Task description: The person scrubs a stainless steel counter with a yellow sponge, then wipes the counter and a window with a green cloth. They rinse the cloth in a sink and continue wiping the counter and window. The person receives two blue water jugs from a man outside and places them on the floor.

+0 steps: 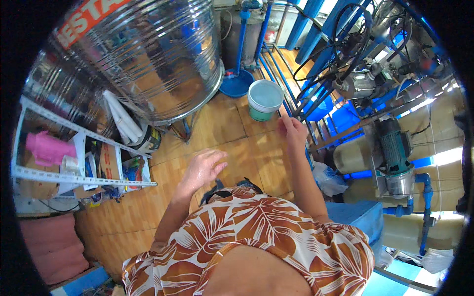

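My left hand (205, 166) hovers over the tiled floor in front of my body. Its fingers are loosely bent, the thumb stands apart, and nothing shows in it. Farther right and forward is my right hand (295, 130), fingers curled in toward the thumb; what they hold, if anything, is hidden. Just beyond it, to the left, a white and green bucket (260, 112) stands upright on the floor. Pale, clear-looking liquid seems to fill it. My right hand appears close to the bucket, but I cannot tell whether it touches it.
A big ribbed metal tank (153, 64) stands at the far left. Behind the bucket lies a blue basin (237, 84) under a blue pipe. Pipes, cables and a green motor pump (395, 148) line the right. On the left is a white metal shelf (84, 177) with a pink jug (48, 148).
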Available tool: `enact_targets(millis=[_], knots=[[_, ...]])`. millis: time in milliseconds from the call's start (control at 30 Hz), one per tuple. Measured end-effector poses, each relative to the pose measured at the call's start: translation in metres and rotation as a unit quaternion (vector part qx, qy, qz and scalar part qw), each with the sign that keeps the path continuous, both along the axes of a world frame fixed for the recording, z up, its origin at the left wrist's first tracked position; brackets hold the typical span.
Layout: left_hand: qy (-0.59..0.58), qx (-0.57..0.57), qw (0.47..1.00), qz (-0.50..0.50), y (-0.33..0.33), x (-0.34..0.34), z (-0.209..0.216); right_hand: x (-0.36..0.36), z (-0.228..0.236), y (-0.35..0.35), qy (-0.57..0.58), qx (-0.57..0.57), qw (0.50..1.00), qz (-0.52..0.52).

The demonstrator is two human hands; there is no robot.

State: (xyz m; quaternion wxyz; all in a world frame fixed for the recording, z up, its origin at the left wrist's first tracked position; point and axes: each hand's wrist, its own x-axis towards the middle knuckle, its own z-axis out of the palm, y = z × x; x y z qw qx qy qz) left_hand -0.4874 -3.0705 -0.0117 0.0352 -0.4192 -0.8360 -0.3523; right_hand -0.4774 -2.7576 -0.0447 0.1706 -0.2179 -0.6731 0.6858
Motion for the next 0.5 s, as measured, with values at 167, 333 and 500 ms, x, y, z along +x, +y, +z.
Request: enact_targets(millis=[167, 333, 500], knots=[[-0.043, 0.017, 0.998, -0.039, 0.042, -0.078, 0.001, -0.09, -0.003, 0.029, 0.09, -0.071, 0.991, -0.068], [-0.05, 0.04, 0.99, -0.123, 0.114, -0.164, 0.0, -0.174, -0.006, 0.087, 0.153, -0.121, 0.968, -0.155], [-0.082, 0.088, 0.973, -0.195, 0.203, -0.265, 0.014, -0.253, -0.012, 0.152, 0.197, -0.203, 0.905, -0.319]])
